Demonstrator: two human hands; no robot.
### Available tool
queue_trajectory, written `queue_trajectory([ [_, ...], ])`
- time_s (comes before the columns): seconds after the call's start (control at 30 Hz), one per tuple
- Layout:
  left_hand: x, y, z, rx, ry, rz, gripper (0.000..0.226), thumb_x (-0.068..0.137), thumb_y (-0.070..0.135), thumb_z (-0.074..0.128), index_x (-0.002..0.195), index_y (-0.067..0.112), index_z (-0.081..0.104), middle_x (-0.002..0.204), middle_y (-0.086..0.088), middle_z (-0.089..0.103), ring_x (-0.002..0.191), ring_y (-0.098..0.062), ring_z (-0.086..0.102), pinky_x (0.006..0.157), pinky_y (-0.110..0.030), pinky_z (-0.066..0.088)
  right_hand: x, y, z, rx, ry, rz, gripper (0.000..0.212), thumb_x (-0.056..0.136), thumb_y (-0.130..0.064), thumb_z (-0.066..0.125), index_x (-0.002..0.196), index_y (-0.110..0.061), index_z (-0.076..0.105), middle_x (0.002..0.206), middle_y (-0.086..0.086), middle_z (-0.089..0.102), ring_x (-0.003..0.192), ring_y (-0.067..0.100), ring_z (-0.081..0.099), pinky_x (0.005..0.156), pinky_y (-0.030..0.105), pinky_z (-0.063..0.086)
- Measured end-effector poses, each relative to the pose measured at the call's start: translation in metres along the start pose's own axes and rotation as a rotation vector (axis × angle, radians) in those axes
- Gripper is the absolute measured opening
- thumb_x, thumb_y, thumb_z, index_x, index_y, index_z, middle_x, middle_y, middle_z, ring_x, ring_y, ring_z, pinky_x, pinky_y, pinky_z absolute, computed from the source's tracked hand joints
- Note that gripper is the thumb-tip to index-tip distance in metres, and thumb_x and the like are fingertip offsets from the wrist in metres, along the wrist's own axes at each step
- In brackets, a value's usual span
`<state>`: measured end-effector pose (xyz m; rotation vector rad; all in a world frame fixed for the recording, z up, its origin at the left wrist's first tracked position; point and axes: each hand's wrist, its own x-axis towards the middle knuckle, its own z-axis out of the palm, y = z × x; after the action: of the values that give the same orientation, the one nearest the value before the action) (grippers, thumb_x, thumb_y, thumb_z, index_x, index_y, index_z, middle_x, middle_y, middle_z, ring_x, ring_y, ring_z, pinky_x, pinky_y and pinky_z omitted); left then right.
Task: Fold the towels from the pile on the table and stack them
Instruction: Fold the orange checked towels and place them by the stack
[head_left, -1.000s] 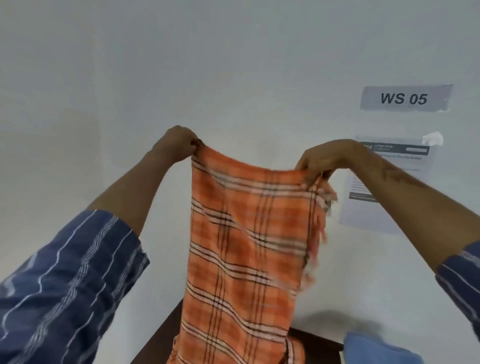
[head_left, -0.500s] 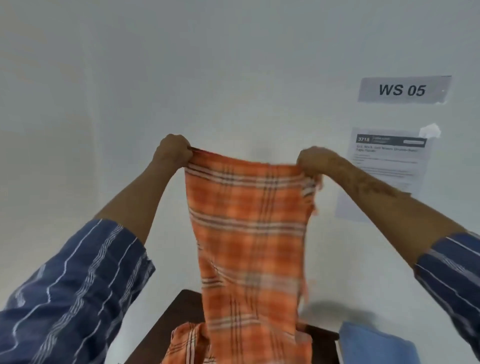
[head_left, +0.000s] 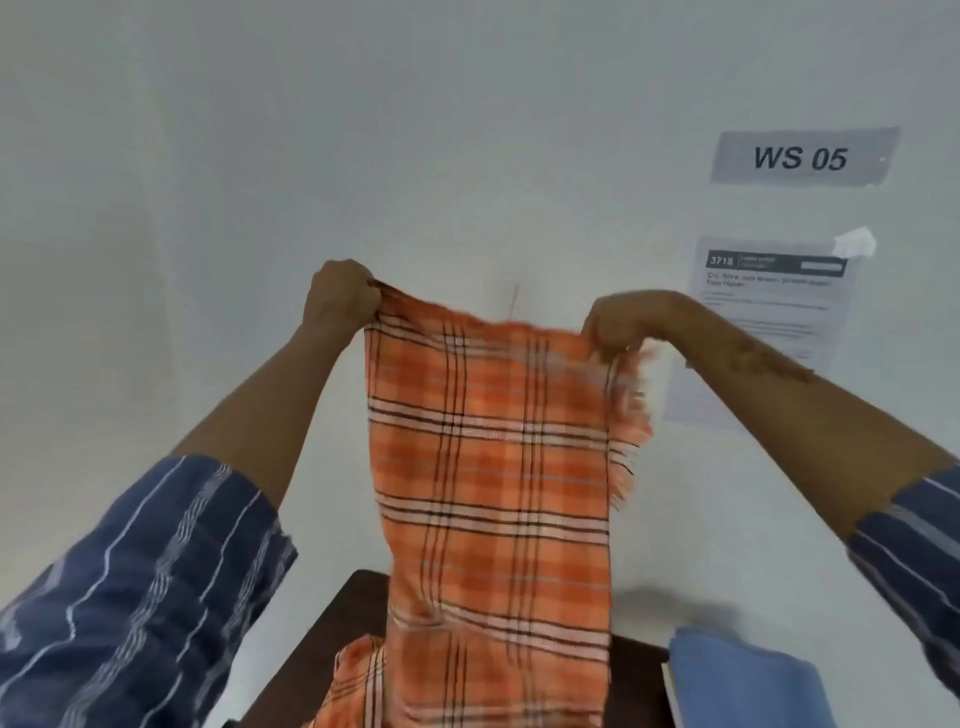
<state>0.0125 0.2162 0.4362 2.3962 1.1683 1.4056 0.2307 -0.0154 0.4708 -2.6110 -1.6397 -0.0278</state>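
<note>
Two hands, left hand (head_left: 340, 296) and right hand (head_left: 615, 325), each grip one orange towel (head_left: 493, 467).

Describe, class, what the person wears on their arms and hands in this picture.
Both sleeves, left and right, are dark blue cloth with thin white stripes, pushed up so the forearms are bare. The left hand and right hand wear no gloves.

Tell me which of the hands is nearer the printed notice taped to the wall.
Right. The right hand grips the orange towel just beside the notice; the left hand grips its far corner.
</note>
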Motion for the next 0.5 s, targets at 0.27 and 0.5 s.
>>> queue_trajectory([
  [0.27,-0.006,0.001,0.009,0.137,0.021,0.028,0.016,0.075,0.002,0.047,0.061,0.002,0.056,0.065,-0.016,0.055,0.067,-0.034,0.055,0.059,-0.032,0.040,-0.006,-0.002,0.009,0.107,0.053,-0.102,0.028,0.080,-0.006,0.061,0.096,0.017,0.061,0.090,0.032,0.061,0.074,0.020,0.047,0.067,0.026,0.037],
  [0.5,-0.004,-0.013,0.007,0.065,0.026,-0.081,0.019,0.074,0.001,0.048,0.075,0.000,0.067,0.072,-0.015,0.060,0.067,-0.029,0.054,0.061,-0.031,0.042,-0.006,-0.001,0.029,0.126,0.351,-0.213,0.014,0.083,-0.008,0.055,0.069,-0.005,0.055,0.067,0.004,0.052,0.071,0.020,0.047,0.057,0.026,0.033],
])
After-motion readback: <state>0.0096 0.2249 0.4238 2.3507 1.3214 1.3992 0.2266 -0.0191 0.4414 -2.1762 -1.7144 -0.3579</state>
